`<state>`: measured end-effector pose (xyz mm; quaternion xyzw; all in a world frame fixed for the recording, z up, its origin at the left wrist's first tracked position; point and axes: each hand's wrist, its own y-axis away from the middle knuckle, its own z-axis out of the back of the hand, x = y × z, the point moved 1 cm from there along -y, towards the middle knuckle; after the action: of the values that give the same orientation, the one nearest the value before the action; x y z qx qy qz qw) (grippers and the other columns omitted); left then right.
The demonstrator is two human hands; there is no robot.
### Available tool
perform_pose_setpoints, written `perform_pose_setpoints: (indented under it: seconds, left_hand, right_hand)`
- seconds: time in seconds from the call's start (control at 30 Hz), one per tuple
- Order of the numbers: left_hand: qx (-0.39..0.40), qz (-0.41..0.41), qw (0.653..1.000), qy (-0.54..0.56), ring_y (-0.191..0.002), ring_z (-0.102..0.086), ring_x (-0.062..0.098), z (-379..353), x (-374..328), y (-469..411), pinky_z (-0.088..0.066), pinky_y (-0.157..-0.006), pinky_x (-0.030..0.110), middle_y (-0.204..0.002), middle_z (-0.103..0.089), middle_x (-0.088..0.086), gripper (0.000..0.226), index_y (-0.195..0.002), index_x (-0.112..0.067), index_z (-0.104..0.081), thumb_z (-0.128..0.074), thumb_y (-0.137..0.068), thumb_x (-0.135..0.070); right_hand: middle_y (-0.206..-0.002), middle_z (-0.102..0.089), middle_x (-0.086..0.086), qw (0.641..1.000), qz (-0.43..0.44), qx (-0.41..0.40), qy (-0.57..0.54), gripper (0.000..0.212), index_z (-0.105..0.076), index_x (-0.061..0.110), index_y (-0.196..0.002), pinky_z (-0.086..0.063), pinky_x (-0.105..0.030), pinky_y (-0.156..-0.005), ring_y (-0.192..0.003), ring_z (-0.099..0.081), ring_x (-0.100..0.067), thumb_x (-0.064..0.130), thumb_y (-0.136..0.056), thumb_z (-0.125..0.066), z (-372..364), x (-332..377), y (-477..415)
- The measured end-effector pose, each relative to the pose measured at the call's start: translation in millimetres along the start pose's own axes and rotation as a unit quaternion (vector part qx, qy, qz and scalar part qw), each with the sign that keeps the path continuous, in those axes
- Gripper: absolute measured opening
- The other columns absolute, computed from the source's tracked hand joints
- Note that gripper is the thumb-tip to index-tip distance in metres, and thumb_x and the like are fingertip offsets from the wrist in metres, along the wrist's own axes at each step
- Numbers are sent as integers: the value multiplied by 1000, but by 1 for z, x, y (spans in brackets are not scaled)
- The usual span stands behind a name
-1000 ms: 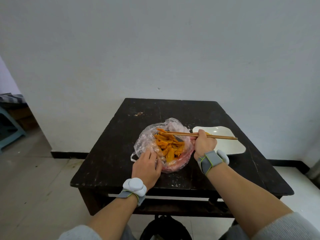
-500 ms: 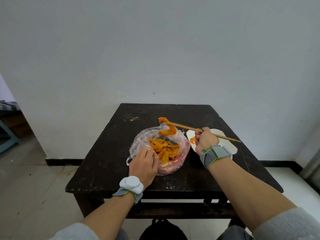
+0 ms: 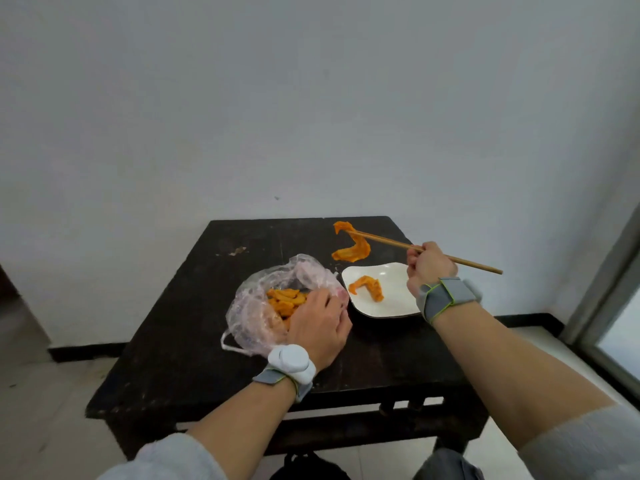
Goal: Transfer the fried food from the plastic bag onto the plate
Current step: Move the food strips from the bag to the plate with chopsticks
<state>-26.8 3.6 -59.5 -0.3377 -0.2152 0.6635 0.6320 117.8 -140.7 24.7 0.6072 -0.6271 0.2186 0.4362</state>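
A clear plastic bag (image 3: 256, 299) lies open on the dark table, with several orange fried pieces (image 3: 284, 299) inside. My left hand (image 3: 317, 327) grips the bag's right edge. A white square plate (image 3: 391, 299) sits to the right of the bag, with one fried piece (image 3: 369, 287) on it. My right hand (image 3: 429, 266) grips wooden chopsticks (image 3: 391, 242). Their tips pinch a long curled fried strip (image 3: 351, 245), which hangs in the air above the plate's far edge.
The small dark wooden table (image 3: 194, 341) stands against a plain white wall. Its front edge is near my forearms. A window or door frame (image 3: 609, 289) rises at the far right. A black bag (image 3: 308, 467) lies on the floor below the table.
My right hand has carried the fried strip in the chopsticks from above the bag rightward to above the plate. The left hand has kept hold of the bag. The camera view has shifted.
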Motion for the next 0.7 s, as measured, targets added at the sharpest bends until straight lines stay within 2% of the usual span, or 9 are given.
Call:
perform_pose_setpoints:
  seconds: [0.1,0.23,0.37,0.5,0.7]
  left_hand:
    - [51,7,998,-21,-81,-55,20,-15,-5,2,-41,-50,28,-95,-57,4,35,-104,-11,-63,-44,-86,-35]
    - [85,4,996,-24,-80,-57,20,-31,-11,10,-43,-52,27,-96,-59,4,27,-87,-16,-63,-46,-84,-35]
    - [118,13,993,-26,-75,-56,20,-45,-13,21,-43,-45,28,-93,-57,3,29,-83,-16,-60,-41,-83,-38]
    - [125,2,991,-45,-71,-55,20,-51,-11,28,-41,-46,29,-83,-54,2,24,-77,-16,-58,-43,-80,-35]
    - [121,8,992,-41,-73,-52,20,-55,-10,31,-42,-49,31,-81,-52,1,24,-77,-17,-57,-43,-81,-35]
  right_hand:
    - [-42,-53,-2,1000,20,-18,12,28,-49,9,-65,-23,-17,-36,-28,-35,-8,13,-92,-46,11,6,-7]
    - [-46,-52,-5,998,45,-48,25,33,-48,9,-60,-22,-17,-35,-27,-35,-9,13,-93,-46,29,9,-20]
    - [-55,-56,-11,994,55,-85,36,29,-50,8,-64,-25,-17,-35,-28,-38,-10,14,-92,-47,43,5,-33]
    - [-58,-57,-15,991,74,-102,55,30,-51,5,-63,-25,-18,-35,-29,-38,-11,15,-91,-48,49,1,-41]
    - [-63,-62,-17,988,67,-107,88,24,-61,-4,-82,-31,-18,-36,-37,-44,-14,15,-89,-49,59,-16,-48]
